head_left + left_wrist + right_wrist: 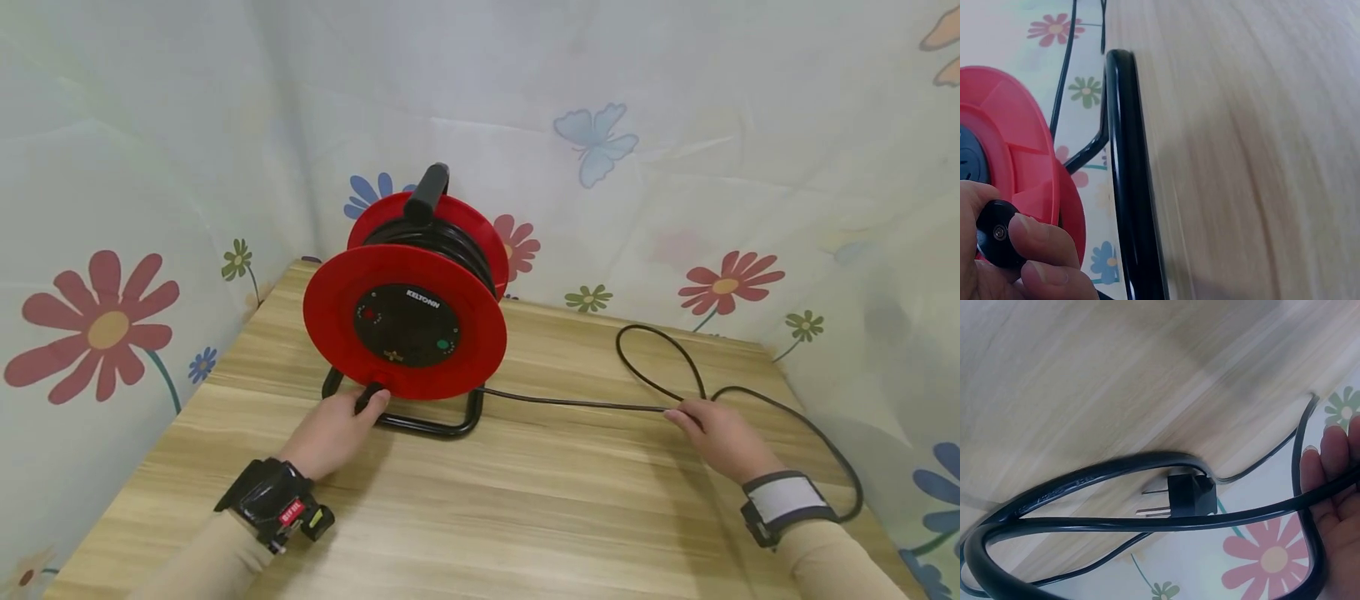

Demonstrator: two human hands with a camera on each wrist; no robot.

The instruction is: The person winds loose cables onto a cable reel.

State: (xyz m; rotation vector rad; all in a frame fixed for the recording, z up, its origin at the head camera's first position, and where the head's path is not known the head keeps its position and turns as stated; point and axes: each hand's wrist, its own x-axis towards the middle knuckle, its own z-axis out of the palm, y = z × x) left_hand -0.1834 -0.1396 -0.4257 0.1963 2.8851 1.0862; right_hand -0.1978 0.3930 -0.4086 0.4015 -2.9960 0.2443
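Observation:
A red cable reel (pixel 405 333) with black cable (pixel 453 242) wound on its drum stands upright on a black tubular stand (pixel 431 429). My left hand (pixel 330 432) grips the black round knob (pixel 997 234) low on the reel's front, with fingers curled about it. Off to the right, my right hand (pixel 723 437) holds the loose cable (pixel 577 402) between thumb and fingers. That cable runs nearly straight from the reel's bottom to the hand. Beyond it, the slack forms a loop. A black plug (pixel 1191 495) with metal prongs shows among the slack in the right wrist view.
The wood-grain table (pixel 510 517) lies under everything. A white flower-printed curtain (pixel 480 75) closes in the back and both sides. A black carrying handle (pixel 427 193) tops the reel. Slack cable (pixel 817 433) curves along the table's right side.

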